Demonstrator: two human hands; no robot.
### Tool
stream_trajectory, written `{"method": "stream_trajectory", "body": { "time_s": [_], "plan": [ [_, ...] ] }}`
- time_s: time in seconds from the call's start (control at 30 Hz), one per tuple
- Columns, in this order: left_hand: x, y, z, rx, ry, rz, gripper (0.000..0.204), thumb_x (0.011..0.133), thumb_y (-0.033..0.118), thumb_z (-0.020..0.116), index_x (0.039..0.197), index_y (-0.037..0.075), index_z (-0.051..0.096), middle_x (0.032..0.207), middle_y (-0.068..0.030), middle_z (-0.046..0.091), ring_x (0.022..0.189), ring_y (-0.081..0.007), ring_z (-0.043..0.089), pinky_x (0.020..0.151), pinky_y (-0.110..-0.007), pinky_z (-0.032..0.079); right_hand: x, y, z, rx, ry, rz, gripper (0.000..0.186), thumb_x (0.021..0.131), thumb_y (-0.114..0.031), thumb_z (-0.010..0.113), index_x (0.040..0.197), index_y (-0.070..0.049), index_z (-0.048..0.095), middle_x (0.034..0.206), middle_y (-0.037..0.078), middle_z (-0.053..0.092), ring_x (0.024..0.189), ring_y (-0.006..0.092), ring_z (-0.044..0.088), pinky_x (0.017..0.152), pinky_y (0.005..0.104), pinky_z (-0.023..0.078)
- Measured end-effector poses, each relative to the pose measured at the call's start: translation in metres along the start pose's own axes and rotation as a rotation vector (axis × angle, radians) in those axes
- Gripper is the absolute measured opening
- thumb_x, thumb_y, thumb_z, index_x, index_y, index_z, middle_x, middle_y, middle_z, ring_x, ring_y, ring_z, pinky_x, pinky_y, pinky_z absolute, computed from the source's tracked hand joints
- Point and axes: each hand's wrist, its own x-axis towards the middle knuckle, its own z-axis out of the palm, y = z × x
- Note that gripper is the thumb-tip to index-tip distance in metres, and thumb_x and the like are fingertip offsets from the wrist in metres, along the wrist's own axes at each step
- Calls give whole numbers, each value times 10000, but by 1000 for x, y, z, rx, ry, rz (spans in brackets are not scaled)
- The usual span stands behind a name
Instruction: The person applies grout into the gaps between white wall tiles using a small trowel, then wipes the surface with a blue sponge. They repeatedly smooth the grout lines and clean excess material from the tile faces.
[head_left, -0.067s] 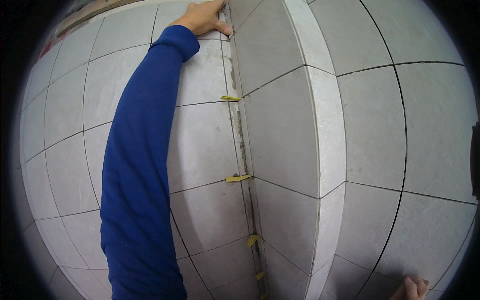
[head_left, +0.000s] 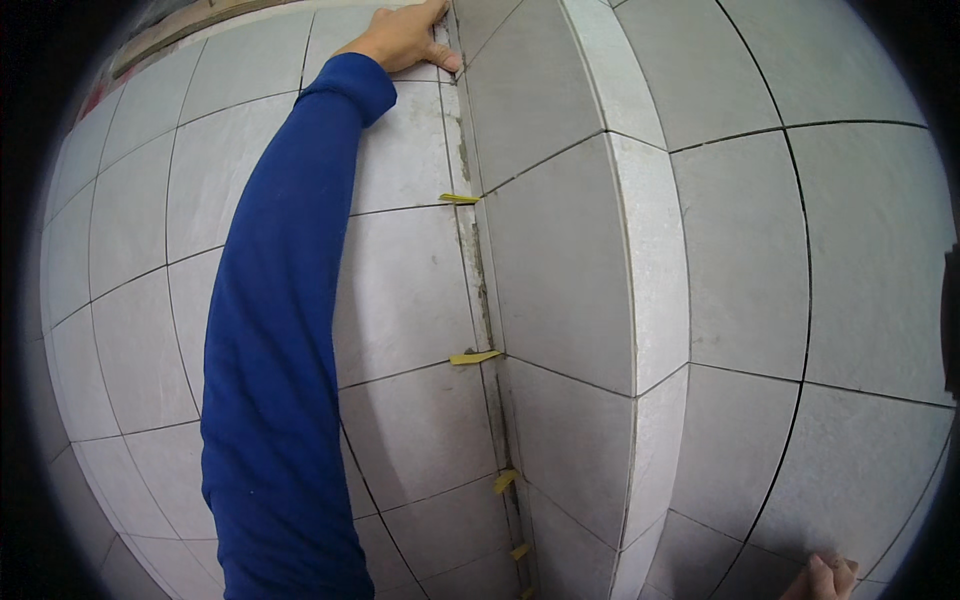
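My left hand (head_left: pixel 410 40), in a blue sleeve (head_left: pixel 280 320), rests high on the tiled wall (head_left: pixel 400 290) at the inside corner, with thumb and fingers apart on either end of a short stretch beside the joint (head_left: pixel 462 140). Thin yellow tabs (head_left: pixel 460 198) stick out at several tile lines down that joint, which has rough grey residue in it. At the lower right, my right hand (head_left: pixel 822 578) is only partly in view, its fingers curled near the right-hand tiles; I cannot make out what, if anything, is in it.
A tiled column face (head_left: pixel 555 260) with a pale narrow edge strip (head_left: pixel 655 250) juts out right of the corner, and another grey tiled wall (head_left: pixel 870 260) continues beyond it. A wooden board (head_left: pixel 170 35) runs along the top left edge of the tiling.
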Motion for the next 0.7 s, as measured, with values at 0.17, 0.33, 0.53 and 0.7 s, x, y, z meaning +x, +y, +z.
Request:
{"method": "stream_trajectory", "body": {
  "time_s": [0.17, 0.33, 0.53, 0.7],
  "plan": [
    [1, -1, -2, -58, -21, -12, 1416, 591, 391, 981, 1620, -29, 104, 1451, -299, 552, 1366, -408, 533, 1137, -388, 429, -1, 3, -5, 39, -31, -9, 407, 1028, -330, 597, 1115, 53, 706, 843, 182, 675, 672, 306, 606, 589, 411, 501],
    [4, -2, -2, -121, 16, 53, 1447, 566, 325, 1000, 1625, -21, 77, 1487, -301, 514, 1381, -385, 527, 1141, -363, 426, -3, 5, -5, 89, 4, -23, 419, 1027, -336, 601, 1120, 60, 702, 846, 188, 665, 672, 302, 604, 580, 406, 493],
    [2, 0, -2, -101, 21, 9, 1486, 552, 329, 1006, 1622, -30, 39, 1486, -310, 508, 1369, -392, 537, 1131, -366, 433, -3, 8, -4, 116, -4, -43, 440, 1028, -342, 586, 1107, 74, 703, 840, 188, 661, 671, 313, 598, 581, 404, 484],
    [2, 6, -9, -75, -58, -73, 1488, 557, 329, 1002, 1620, -34, 27, 1464, -308, 530, 1361, -395, 542, 1130, -366, 432, -4, 6, -5, 80, -14, -17, 464, 1023, -365, 590, 1107, 77, 704, 839, 194, 671, 695, 331, 621, 600, 420, 508]
  ]
}}
